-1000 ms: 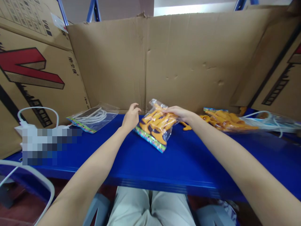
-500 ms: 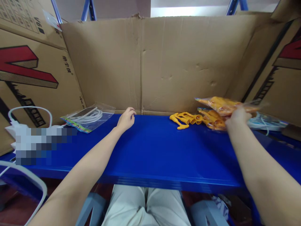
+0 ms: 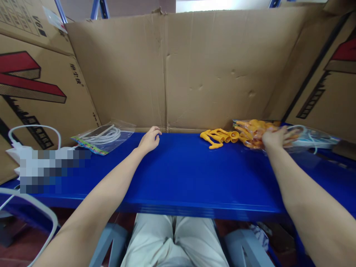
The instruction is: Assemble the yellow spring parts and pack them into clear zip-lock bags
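On the right side of the blue table (image 3: pixel 178 178), my right hand (image 3: pixel 274 137) lies with its fingers spread on a clear plastic bag (image 3: pixel 251 131) of orange-yellow plastic pieces. The hand covers part of the bag. Left of the bag lie several loose orange-yellow pieces (image 3: pixel 219 136), with hollow round ends and thin, finger-like branches. My left hand (image 3: pixel 150 139) rests near the back of the table, fingers loosely bent and apart, with nothing in it. To its left is a clear bag (image 3: pixel 102 137) containing a coiled white cable.
A cardboard panel (image 3: pixel 194 74) stands along the back, with large printed boxes at the left (image 3: pixel 33 81) and right (image 3: pixel 328 78). A white plug and cable (image 3: pixel 19 146) sit at the left. Behind my right hand lies a pale blue-white package (image 3: pixel 317 139) with a cord.
My right hand has lowered the bag of orange-yellow pieces onto the other bag, and its fingers have spread. My left hand has stayed in place. The view has shifted slightly.
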The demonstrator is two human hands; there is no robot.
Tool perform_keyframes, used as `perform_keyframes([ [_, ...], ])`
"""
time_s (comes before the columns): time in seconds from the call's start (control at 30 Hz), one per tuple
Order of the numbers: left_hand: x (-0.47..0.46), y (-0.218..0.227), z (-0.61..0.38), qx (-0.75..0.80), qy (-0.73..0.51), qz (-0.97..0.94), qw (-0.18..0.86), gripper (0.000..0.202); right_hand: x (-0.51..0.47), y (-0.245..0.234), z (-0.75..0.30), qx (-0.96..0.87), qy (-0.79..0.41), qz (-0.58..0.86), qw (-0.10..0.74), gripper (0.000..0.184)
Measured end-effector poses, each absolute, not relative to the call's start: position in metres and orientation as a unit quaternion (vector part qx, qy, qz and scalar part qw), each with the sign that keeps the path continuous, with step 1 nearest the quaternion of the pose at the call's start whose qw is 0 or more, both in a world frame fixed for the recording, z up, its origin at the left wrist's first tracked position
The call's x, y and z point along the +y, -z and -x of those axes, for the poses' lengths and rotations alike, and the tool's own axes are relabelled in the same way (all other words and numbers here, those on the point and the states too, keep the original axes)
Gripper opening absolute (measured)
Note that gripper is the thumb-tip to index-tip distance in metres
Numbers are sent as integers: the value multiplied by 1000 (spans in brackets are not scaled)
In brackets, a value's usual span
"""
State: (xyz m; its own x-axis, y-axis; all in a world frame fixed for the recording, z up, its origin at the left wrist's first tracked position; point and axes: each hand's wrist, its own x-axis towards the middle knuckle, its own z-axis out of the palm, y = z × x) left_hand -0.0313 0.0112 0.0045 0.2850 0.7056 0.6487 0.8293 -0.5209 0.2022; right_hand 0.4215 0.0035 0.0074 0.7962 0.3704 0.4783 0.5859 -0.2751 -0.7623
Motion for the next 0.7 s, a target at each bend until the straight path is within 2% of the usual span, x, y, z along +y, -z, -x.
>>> perform_keyframes([
  [0.1,12,-4,31,-502,327,796,92,25,-1,-11,-415,-248,10,814,525,57],
  [0.2,11,-5,33,-566,293,763,107,29,-4,-14,-414,-273,13,814,513,60],
  [0.3,10,-8,41,-680,253,679,109,40,-7,-15,-413,-318,54,806,497,57],
  [0.43,13,-10,65,-800,201,562,62,57,-11,-20,-403,-382,141,784,469,52],
  [0.7,15,-8,95,-880,166,442,-42,74,-19,-32,-361,-560,289,670,392,48],
])
